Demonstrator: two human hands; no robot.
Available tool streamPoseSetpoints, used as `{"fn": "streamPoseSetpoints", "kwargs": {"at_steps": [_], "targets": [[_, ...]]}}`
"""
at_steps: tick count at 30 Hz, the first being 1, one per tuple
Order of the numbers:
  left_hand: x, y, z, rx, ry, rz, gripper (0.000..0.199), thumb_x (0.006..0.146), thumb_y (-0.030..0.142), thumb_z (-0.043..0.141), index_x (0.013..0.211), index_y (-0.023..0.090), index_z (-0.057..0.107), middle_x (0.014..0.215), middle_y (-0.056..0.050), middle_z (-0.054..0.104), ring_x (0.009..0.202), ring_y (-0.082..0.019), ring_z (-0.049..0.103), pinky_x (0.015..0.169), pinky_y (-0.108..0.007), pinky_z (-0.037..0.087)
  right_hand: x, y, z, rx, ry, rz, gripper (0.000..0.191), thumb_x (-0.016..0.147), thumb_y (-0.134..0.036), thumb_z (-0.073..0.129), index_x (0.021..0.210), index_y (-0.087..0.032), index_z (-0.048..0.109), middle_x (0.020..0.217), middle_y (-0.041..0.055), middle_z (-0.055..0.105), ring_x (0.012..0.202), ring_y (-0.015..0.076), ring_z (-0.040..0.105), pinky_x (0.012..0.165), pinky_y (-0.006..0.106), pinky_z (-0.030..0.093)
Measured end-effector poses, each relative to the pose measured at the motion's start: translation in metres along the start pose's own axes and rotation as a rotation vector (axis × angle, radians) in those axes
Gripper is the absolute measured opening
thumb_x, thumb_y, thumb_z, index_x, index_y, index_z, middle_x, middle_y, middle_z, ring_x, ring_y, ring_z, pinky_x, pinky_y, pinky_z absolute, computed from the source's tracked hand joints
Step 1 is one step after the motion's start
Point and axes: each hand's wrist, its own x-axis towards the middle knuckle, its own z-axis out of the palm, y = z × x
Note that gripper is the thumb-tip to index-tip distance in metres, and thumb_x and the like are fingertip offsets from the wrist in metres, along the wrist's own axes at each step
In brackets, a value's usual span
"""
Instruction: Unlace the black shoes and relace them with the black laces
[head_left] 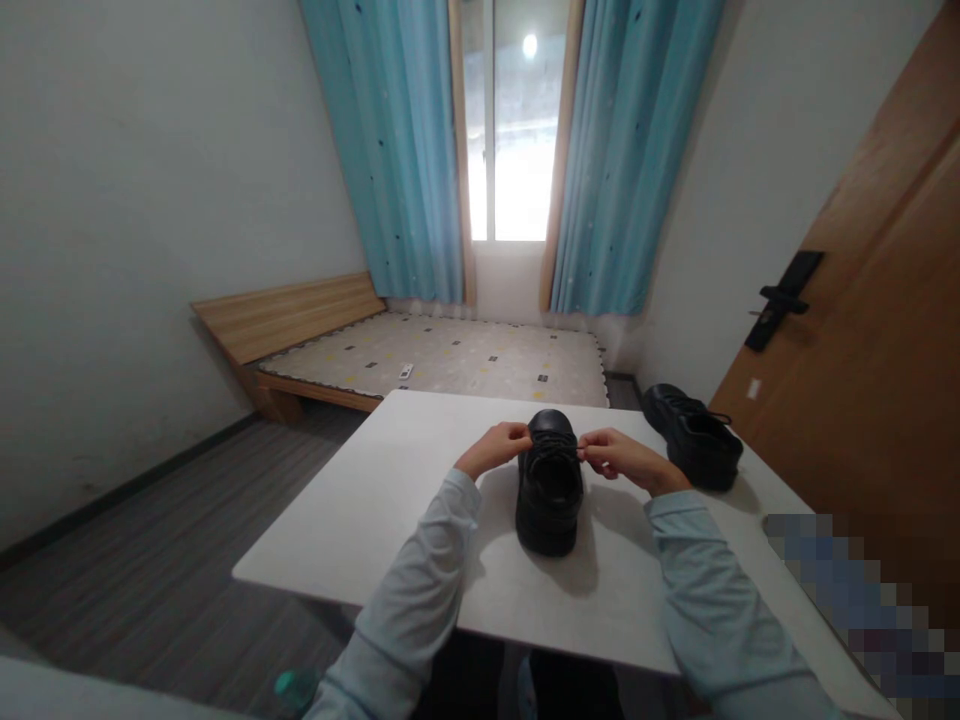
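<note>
A black, low-cut lace-up shoe [550,485] is set upright on a white, flat-topped table [405,480], near the side closest to the person, with its toe pointed away. Its thin black laces [553,447] are reached from both sides. By the right hand [621,456], a lace is pinched between thumb and fingertips just beside the shoe, the other fingers being curled in. The fingertips of the left hand [496,446] are brought to the left edge of the lacing; whether a lace is gripped there cannot be told. Both arms are covered by pale blue-grey sleeves [420,580]. A matching black shoe [694,438] is placed upright near the table's right edge, apart from the hands. Beyond the table, a small white object [406,371] is seen on a pale, patterned mattress [480,350]. The window [521,150] behind is flanked by light-blue fabric curtains [416,150].
</note>
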Motion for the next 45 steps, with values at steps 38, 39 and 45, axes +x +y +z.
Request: {"fn": "streamPoseSetpoints", "kwargs": {"at_steps": [38, 39, 45], "targets": [[0.001, -0.008, 0.0, 0.182, 0.174, -0.062, 0.023, 0.081, 0.031, 0.049, 0.078, 0.014, 0.064, 0.066, -0.002, 0.065, 0.06, -0.011, 0.06, 0.061, -0.022, 0.047, -0.064, -0.079, 0.094, -0.872, 0.334, -0.374, 0.006, 0.084, -0.018, 0.05, 0.082, -0.018, 0.056, 0.082, 0.006, 0.063, 0.074, 0.0179, 0.058, 0.066, 0.029, 0.043], [0.002, -0.008, 0.0, 0.186, 0.175, -0.065, 0.023, 0.081, 0.031, 0.049, 0.079, 0.014, 0.064, 0.067, -0.002, 0.066, 0.06, -0.011, 0.06, 0.062, -0.022, 0.048, -0.065, -0.075, 0.099, -0.932, 0.341, -0.371, 0.005, 0.084, -0.019, 0.051, 0.084, -0.017, 0.056, 0.083, 0.0072, 0.063, 0.076, 0.019, 0.059, 0.067, 0.03, 0.043], [0.004, -0.01, 0.001, 0.209, 0.176, -0.061, 0.022, 0.081, 0.031, 0.049, 0.081, 0.015, 0.064, 0.068, -0.002, 0.066, 0.061, -0.012, 0.061, 0.063, -0.022, 0.048, -0.064, -0.048, 0.117, -1.17, 0.517, -0.36, 0.019, 0.081, -0.037, 0.06, 0.081, -0.019, 0.055, 0.075, 0.0105, 0.066, 0.068, 0.0247, 0.061, 0.063, 0.035, 0.041]]}}
